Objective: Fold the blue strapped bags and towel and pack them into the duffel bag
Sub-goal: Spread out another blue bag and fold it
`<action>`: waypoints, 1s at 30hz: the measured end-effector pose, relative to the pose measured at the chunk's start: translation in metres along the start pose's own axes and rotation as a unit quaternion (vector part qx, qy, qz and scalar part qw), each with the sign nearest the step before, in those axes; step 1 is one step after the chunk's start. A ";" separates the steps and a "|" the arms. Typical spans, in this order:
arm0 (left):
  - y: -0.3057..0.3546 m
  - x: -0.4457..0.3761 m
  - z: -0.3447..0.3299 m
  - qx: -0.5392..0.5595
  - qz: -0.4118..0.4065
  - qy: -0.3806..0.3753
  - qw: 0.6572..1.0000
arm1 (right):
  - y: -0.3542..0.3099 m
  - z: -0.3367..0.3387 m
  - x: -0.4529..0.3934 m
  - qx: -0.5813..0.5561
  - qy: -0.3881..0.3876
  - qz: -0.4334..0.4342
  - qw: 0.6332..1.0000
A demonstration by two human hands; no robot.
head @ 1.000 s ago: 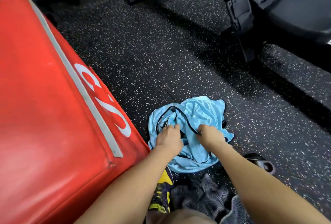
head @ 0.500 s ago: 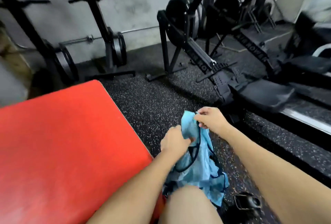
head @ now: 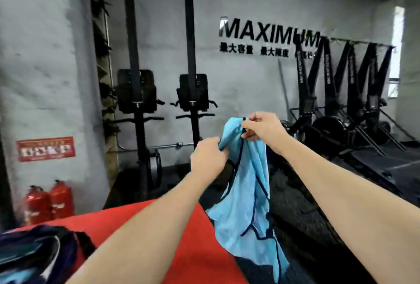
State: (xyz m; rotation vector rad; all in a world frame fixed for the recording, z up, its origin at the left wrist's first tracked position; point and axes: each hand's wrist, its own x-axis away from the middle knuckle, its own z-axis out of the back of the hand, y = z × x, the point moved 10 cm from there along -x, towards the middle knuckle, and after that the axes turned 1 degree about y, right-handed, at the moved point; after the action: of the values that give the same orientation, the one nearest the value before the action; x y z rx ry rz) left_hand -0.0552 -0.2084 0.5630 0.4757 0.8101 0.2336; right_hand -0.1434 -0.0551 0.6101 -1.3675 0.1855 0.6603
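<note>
Head view: light-blue, dark-trimmed fabric strapped bag [head: 247, 193] hangs lengthwise beside the red padded block [head: 181, 238]; right hand [head: 261, 128] pinches its top, left hand [head: 208, 156] grips just below.

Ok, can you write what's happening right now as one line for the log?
step: unfolding to fold | left hand: grips blue strapped bag | right hand: pinches its top edge | bag: hanging, unfolded | red pad: below
</note>
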 end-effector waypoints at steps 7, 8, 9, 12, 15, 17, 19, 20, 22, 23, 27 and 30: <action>-0.032 -0.034 0.169 -0.046 -0.008 0.107 0.993 | -0.126 -0.101 -0.020 -0.113 -0.037 0.084 0.989; -0.043 -0.034 0.183 -0.054 0.002 0.111 0.992 | -0.129 -0.116 -0.020 -0.125 -0.044 0.085 0.987; -0.060 -0.031 0.195 -0.063 0.016 0.113 0.992 | -0.128 -0.135 -0.020 -0.132 -0.052 0.084 0.986; -0.109 -0.015 0.207 -0.082 0.047 0.095 0.991 | -0.102 -0.187 -0.015 -0.120 -0.064 0.072 0.988; -0.169 0.010 0.191 -0.092 0.093 0.058 0.990 | -0.045 -0.240 -0.003 -0.093 -0.080 0.034 0.992; -0.210 0.030 0.168 -0.091 0.115 0.026 0.989 | 0.006 -0.275 0.010 -0.081 -0.094 -0.002 0.992; -0.253 0.054 0.137 -0.092 0.137 -0.009 0.986 | 0.060 -0.307 0.027 -0.075 -0.102 -0.034 0.991; -0.273 0.067 0.121 -0.093 0.145 -0.025 0.985 | 0.088 -0.320 0.037 -0.072 -0.105 -0.052 0.990; -0.309 0.097 0.087 -0.097 0.154 -0.066 0.981 | 0.144 -0.342 0.063 -0.043 -0.121 -0.085 0.988; -0.325 0.113 0.070 -0.092 0.161 -0.085 0.979 | 0.170 -0.351 0.077 -0.022 -0.134 -0.094 0.986; -0.384 0.179 0.017 -0.015 0.227 -0.132 0.965 | 0.244 -0.373 0.135 0.050 -0.183 -0.111 0.976; -0.409 0.217 -0.007 -0.025 0.229 -0.147 0.962 | 0.269 -0.372 0.170 0.080 -0.197 -0.101 0.972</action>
State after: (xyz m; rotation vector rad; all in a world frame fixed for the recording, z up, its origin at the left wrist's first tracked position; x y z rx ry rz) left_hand 0.0939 -0.4805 0.2192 0.6300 0.3921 0.5962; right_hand -0.0575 -0.3358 0.2184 -1.0591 -0.2135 0.7151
